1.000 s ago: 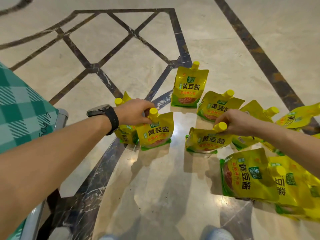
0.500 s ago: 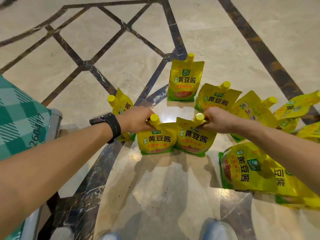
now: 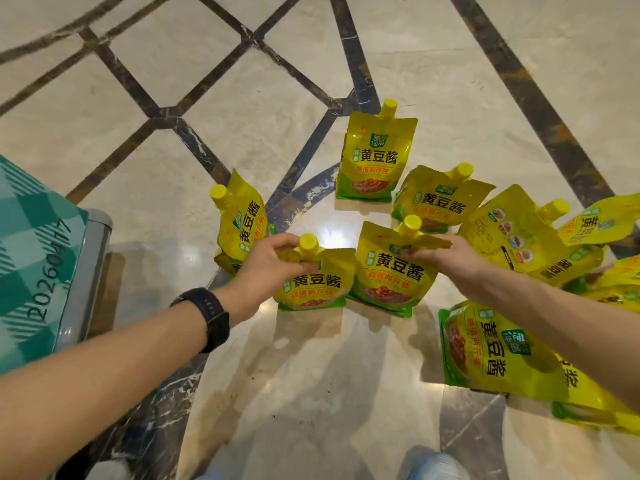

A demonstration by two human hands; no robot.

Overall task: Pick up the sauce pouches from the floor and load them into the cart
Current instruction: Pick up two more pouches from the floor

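Note:
Several yellow sauce pouches with yellow caps stand and lie on the marble floor. My left hand point(image 3: 273, 263) pinches the top of one upright pouch point(image 3: 313, 289) just under its cap. My right hand point(image 3: 446, 259) pinches the top edge of a second upright pouch point(image 3: 391, 275) beside it; the two pouches touch side by side. Another pouch point(image 3: 242, 223) stands behind my left hand. More pouches stand further back point(image 3: 375, 157) and lie piled at the right point(image 3: 491, 351). The cart point(image 3: 93, 258) shows at the left edge as a grey rim.
A green checked cloth bag point(image 3: 31, 258) with handwritten numbers fills the cart at the left. The floor has dark inlaid stripes point(image 3: 540, 109). My shoe tips point(image 3: 433, 464) show at the bottom edge. Bare floor lies between my feet and the pouches.
My right hand brought its pouch leftward until it stands against the pouch in my left hand. Both hands keep hold of the pouch tops, and the view has shifted slightly.

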